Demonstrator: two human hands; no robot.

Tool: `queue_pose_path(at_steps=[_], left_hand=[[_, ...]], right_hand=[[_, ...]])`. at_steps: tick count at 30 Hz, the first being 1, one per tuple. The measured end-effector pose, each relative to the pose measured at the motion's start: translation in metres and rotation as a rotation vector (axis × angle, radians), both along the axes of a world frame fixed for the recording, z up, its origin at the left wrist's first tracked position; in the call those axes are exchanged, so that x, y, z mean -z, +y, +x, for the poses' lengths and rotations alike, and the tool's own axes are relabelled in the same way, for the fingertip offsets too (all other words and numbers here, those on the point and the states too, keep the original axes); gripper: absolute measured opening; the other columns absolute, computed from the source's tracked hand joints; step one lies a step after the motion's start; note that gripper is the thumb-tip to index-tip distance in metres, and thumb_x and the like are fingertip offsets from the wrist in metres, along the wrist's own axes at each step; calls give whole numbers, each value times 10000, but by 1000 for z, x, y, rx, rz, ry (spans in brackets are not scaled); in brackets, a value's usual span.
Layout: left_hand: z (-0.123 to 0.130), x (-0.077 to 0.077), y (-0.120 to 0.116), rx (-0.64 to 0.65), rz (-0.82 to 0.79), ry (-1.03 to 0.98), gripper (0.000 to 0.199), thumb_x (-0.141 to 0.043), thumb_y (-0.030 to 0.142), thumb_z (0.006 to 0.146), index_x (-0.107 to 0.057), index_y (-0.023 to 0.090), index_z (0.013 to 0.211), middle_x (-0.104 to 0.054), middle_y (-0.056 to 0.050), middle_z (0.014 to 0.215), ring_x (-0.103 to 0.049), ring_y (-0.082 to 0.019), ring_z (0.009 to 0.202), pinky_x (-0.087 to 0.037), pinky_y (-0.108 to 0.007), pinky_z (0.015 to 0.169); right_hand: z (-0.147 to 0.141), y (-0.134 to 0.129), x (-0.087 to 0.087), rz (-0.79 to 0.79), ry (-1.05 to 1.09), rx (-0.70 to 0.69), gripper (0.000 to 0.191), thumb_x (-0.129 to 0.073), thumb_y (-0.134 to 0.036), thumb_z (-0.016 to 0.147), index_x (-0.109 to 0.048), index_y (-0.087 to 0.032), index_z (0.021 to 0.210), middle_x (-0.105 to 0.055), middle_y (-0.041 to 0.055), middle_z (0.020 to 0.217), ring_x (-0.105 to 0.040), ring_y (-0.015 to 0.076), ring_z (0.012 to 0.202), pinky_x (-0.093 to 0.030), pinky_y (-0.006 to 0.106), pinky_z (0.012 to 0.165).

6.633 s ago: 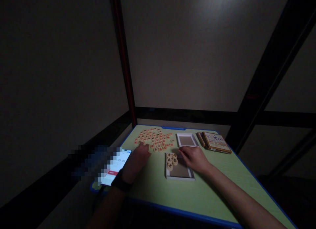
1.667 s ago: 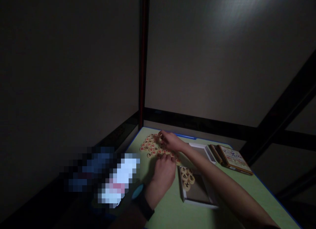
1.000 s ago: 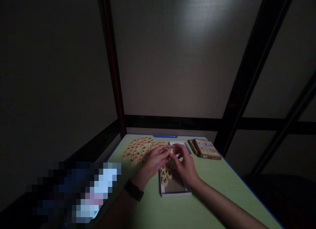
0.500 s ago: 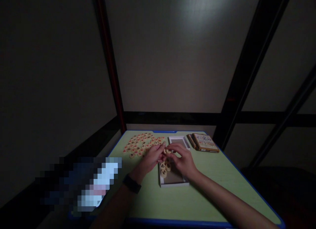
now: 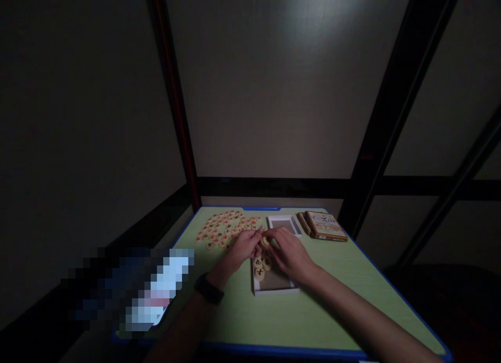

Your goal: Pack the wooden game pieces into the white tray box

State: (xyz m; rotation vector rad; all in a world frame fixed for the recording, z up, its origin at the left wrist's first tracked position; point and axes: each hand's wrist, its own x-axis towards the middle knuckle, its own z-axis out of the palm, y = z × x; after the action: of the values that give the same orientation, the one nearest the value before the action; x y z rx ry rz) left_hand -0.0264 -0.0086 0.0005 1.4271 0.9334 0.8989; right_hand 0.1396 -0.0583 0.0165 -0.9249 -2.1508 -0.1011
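Thumb and fingers of the right hand (image 5: 287,248) pinch one disc (image 5: 265,241) just above the far left part of the near tray (image 5: 277,290). The left hand (image 5: 246,246) is closed in beside that disc, thumb uppermost and fingers curled; whether it grips anything is hidden.

One disc is at the fingertips, and at least three tray discs (image 5: 259,273) show inside the near tray, along its left side; the hands may cover others. Beyond and to the left of the near tray lie several dozen loose discs (image 5: 219,228), too small and crowded for an exact count. The pinched disc is round, pale and wood-coloured, with a dark mark on its face. The tray discs carry black characters, and the loose ones show mostly red characters with some black among them.

Both forearms reach in from the lower edge and converge over the near tray, the right wrist crossing above its right side. The left wrist wears one dark watch (image 5: 209,289).

Directly beyond the near tray sits one far tray (image 5: 298,225), white-walled with a brown floor. Two printed boxes (image 5: 326,225) lie beyond and to its right, overlapping. Left of the near tray is one lit screen (image 5: 166,279), pixelated. All rest on one green table (image 5: 250,321) with blue edging.
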Motion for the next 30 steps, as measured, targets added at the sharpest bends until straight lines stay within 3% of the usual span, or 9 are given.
queue_pose_path(at_steps=[4,8,12,18,26,30], left_hand=[[-4,-1,5,-192,145,133,498,-440,605,895,-622,162,757,-591,10,551,-484,-96,447,-353,-210,481],[-8,2,6,-333,423,452,382,-417,384,944,-650,183,718,-699,-38,708,-629,-161,670,-433,-246,645],[-7,1,-2,-283,583,697,394,-377,315,968,-657,190,720,-722,-64,773,-665,-192,790,-438,-267,742],[-6,-3,-8,-238,631,783,412,-347,304,988,-671,179,767,-738,-84,834,-667,-199,823,-439,-275,772],[-6,-6,-10,-237,639,904,375,-368,252,971,-697,180,806,-744,-73,891,-669,-187,868,-457,-266,801],[-5,-11,-13,-210,637,968,362,-368,220,962,-696,186,814,-744,-62,916,-665,-176,905,-462,-255,832]], right_hand=[[10,-8,-17,-228,-144,-4,193,-488,-236,960,-561,-189,1132,-681,98,1013,-629,215,895,-482,321,782],[14,-23,-27,-414,-359,-62,189,-535,-195,931,-597,-188,1109,-693,79,993,-648,198,855,-459,280,731],[8,-34,-19,-383,-481,-78,199,-533,-149,913,-612,-174,1094,-690,101,1000,-651,194,821,-449,274,700],[0,-33,-2,-314,-577,-55,167,-536,-101,895,-637,-172,1008,-685,94,965,-655,185,771,-437,270,656],[9,-31,-21,-392,-546,6,212,-606,-101,844,-641,-169,1041,-654,82,1014,-638,172,802,-435,255,693],[6,-30,-18,-438,-540,-31,232,-621,-101,817,-645,-170,1037,-635,84,1055,-636,183,840,-458,265,729]])
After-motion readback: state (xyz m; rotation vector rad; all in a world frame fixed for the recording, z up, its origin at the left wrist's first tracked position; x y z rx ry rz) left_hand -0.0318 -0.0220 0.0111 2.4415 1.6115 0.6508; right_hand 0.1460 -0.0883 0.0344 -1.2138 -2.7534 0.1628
